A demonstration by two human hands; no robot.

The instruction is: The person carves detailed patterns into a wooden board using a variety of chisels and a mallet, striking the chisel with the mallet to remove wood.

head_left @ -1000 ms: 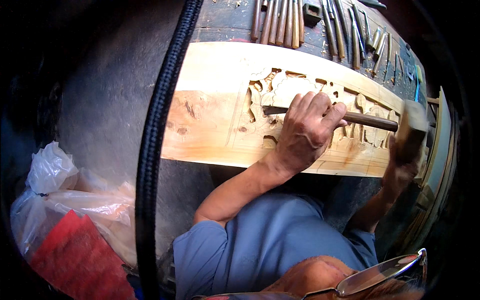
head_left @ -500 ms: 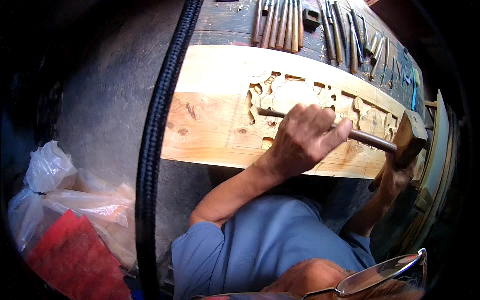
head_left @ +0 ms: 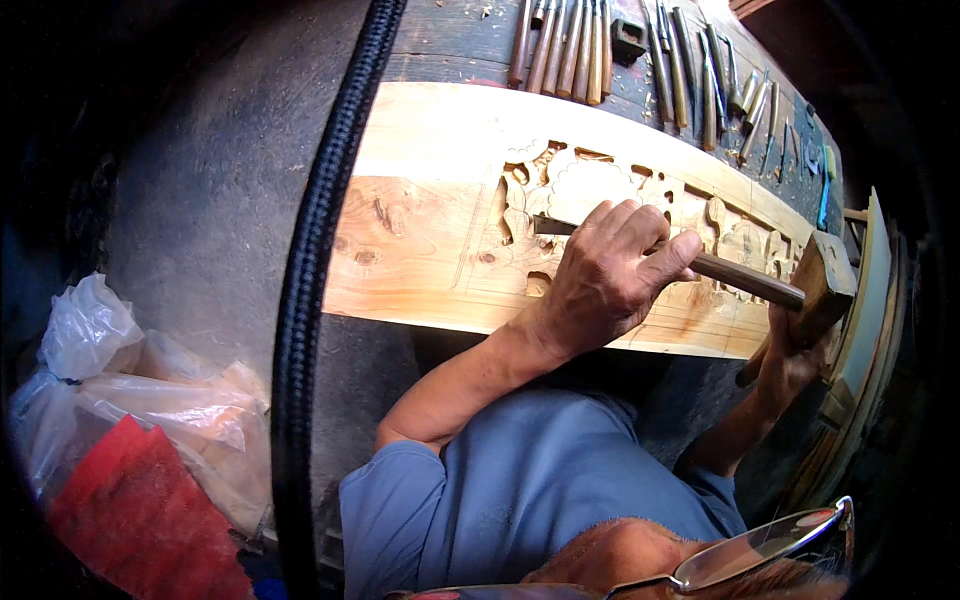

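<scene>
— Dark, scuffed workbench (head_left: pixel 230 200) under everything, with a pale wooden plank (head_left: pixel 420 230) lying flat across it. Why flat, do you think?

— So the carved face points up. The openwork carving (head_left: pixel 560 185) runs along the middle and right of the plank, and the left hand (head_left: pixel 605 275) is wrapped tight around a chisel (head_left: pixel 735 278), the fingers closed over its shaft, the blade end pointing left into the carving.

— And the other hand?

— The right hand (head_left: pixel 790 365) sits low at the plank's right end, clamped on the handle of a wooden mallet (head_left: pixel 825 285). The mallet's head meets the butt of the chisel, or is just beside it; I can't tell which.

— That row of tools (head_left: pixel 580 45) at the top?

— Long handled tools laid side by side on the bench beyond the plank, near but apart from the carving. More of them (head_left: pixel 715 85) fan out further right.

— What's hard to see?

— The chisel's cutting edge is mostly hidden by the left hand's fingers. The right hand is in shadow and partly behind the mallet, so its fingers are hard to read. A thick black braided hose (head_left: pixel 320 250) crosses the bench and covers the plank's left end. Plastic bags (head_left: pixel 120 380) and something red (head_left: pixel 140 520) lie at lower left, contents unclear. A blue sleeve (head_left: pixel 480 490) and spectacles (head_left: pixel 760 550) fill the bottom edge.
</scene>
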